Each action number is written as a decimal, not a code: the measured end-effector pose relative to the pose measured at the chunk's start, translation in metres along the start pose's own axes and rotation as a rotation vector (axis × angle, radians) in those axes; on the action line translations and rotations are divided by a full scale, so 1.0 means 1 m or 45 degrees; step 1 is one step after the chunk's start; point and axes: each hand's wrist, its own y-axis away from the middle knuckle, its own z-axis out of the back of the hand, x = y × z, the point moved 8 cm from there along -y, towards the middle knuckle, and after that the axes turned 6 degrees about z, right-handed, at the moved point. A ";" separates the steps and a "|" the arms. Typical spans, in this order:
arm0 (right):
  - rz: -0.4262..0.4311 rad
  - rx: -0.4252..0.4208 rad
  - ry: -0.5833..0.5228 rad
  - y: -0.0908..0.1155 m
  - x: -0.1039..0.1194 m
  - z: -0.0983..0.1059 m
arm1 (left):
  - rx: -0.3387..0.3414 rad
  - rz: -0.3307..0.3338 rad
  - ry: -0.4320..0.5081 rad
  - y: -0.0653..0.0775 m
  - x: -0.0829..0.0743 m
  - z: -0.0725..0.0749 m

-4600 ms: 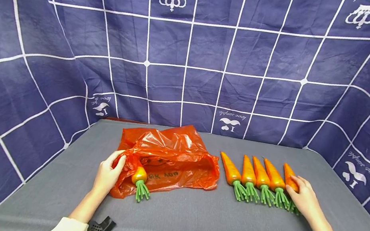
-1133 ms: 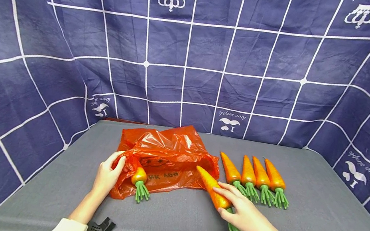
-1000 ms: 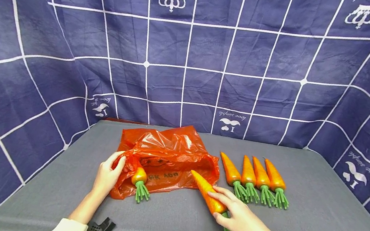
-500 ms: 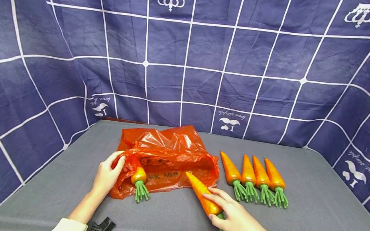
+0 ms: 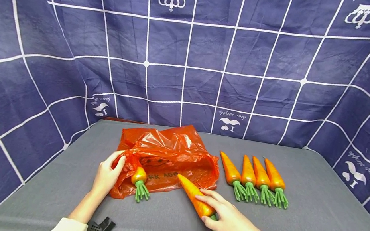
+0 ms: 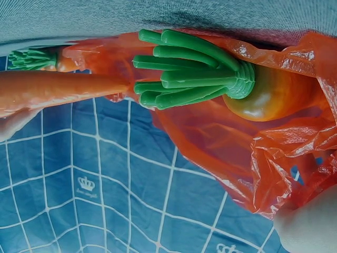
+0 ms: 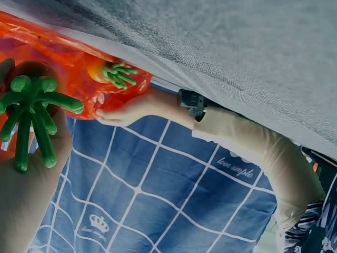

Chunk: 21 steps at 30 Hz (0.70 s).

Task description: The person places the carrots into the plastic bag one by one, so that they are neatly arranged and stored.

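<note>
My left hand pinches the left edge of a red plastic bag, holding its mouth raised. Inside that mouth lies one toy carrot, its green stems poking out toward me; the left wrist view shows its thick end up close. My right hand grips a second carrot near its thick end, with the pointed tip at the bag's front edge. In the right wrist view the green stems of this held carrot face the camera.
Several more carrots lie in a row right of the bag, tips pointing away. A grey cloth covers the table. Blue curtain with white lines hangs behind and at both sides. A black wrist device sits by the left sleeve.
My right hand took the rightmost carrot from the row and carried it left to the bag's front, still edging leftward over the last second. The left hand and bag stayed put.
</note>
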 end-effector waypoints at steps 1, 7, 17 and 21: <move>-0.001 0.005 -0.007 -0.002 0.001 -0.001 | 0.001 0.000 -0.002 0.000 0.000 0.000; 0.023 0.040 -0.047 -0.017 0.006 -0.011 | -0.004 -0.001 -0.008 0.000 0.002 0.000; 0.067 0.079 -0.104 -0.050 0.015 -0.030 | 0.001 0.014 -0.014 0.000 0.002 0.001; 0.064 0.077 -0.118 -0.057 0.015 -0.033 | 0.006 0.010 -0.001 0.000 0.001 0.000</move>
